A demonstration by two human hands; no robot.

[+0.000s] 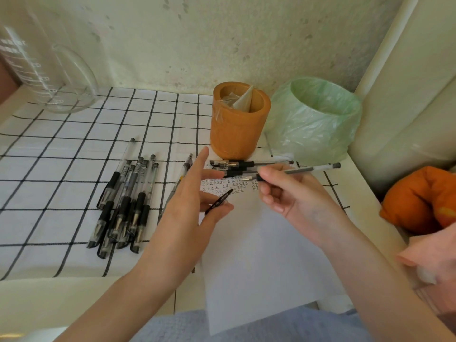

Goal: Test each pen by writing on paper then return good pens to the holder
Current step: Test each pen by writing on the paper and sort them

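My right hand (288,191) pinches an uncapped clear pen (303,171) near its black grip, tip pointing left, just above the white paper (259,243). Rows of small written marks (229,185) run across the paper's top. My left hand (190,201) hovers over the paper's left edge, index finger stretched out, its lower fingers holding a black pen cap (218,201). An orange pen holder (238,119) stands behind the paper. Several capped pens (125,206) lie in a pile to the left. A few more pens (237,165) lie between the holder and the paper.
A bin lined with a green bag (318,119) stands right of the holder. A glass measuring jug (47,62) sits at the back left on the checked cloth (61,156). A single pen (182,172) lies near my left hand. An orange cushion (419,198) lies off the table's right edge.
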